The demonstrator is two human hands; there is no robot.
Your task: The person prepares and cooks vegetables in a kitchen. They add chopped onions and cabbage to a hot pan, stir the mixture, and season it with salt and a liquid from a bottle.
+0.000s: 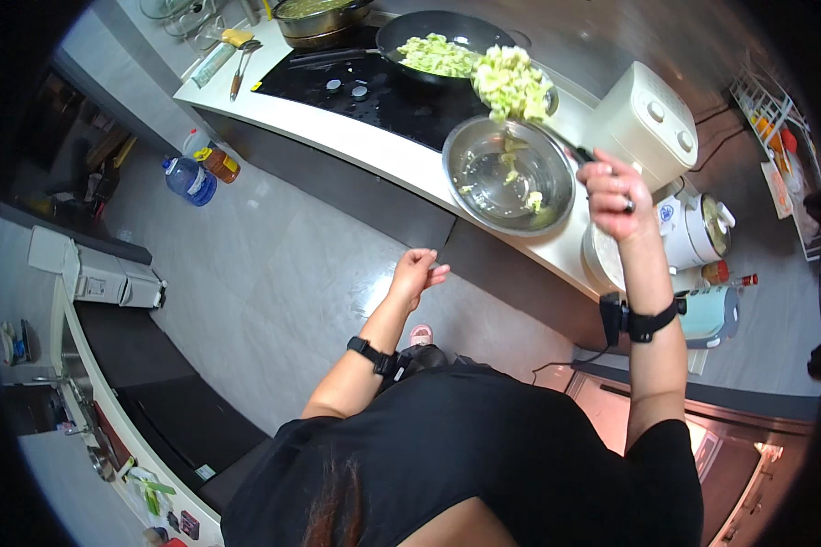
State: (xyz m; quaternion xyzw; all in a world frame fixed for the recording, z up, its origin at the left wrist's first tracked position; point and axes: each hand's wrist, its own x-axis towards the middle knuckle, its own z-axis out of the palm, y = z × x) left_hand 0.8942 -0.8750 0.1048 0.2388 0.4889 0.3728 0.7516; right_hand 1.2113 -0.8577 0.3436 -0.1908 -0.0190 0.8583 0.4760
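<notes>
My right hand grips the dark handle of a ladle-like utensil. Chopped pale-green vegetable, perhaps cabbage, is heaped on its head and mostly hides it. This load is above the far rim of a stainless steel bowl, beside the wok. Inside the bowl are liquid and a few vegetable scraps. More chopped vegetable lies in a black wok on the cooktop. Away from the counter, my left hand hangs over the floor, holding nothing, its fingers loosely bent and apart.
A pot stands behind the wok handle on the black cooktop. Right of the bowl are a cream-coloured appliance and a white electric cooker. Bottles stand on the floor at left.
</notes>
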